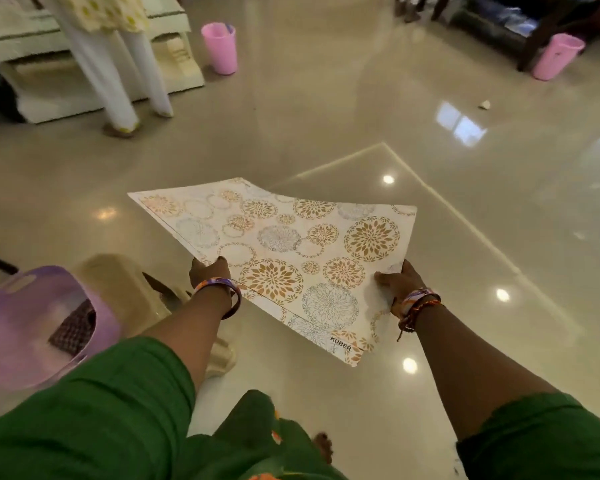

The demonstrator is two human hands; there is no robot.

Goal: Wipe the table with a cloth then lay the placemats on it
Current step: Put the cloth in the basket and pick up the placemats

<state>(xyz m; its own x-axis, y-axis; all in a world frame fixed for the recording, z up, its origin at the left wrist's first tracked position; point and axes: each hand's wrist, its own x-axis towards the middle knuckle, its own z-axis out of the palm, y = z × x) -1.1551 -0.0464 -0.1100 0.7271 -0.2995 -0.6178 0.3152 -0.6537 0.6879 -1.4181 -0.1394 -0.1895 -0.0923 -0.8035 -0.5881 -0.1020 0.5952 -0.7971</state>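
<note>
Both hands are out in front, and between them hangs a stack of placemats [291, 258], white sheets printed with gold and grey flower rings, the word KUBER showing near the lowest corner. The left hand [209, 273] pinches the stack's near-left edge, thumb on top and fingers [196, 268] curled under. The right hand [400, 284] grips the near-right edge, thumb lying over the printed face, the other fingers hidden below. The mats are held up in the air above the glossy floor [361, 116], tilted, with the far corners fanned slightly apart so more than one sheet shows. No desk surface lies under them here; they touch only the hands. Bangles ring both wrists, and green sleeves [94, 403] fill the bottom of the view. To the near left sits a lilac basket [25, 327] with a dark checked cloth [75, 323] inside. Far off stand two pink bins, one [220, 48] beside pale furniture and another [556, 57] by a dark wooden leg. Another person's white trouser legs [118, 74] stand at the upper left.
</note>
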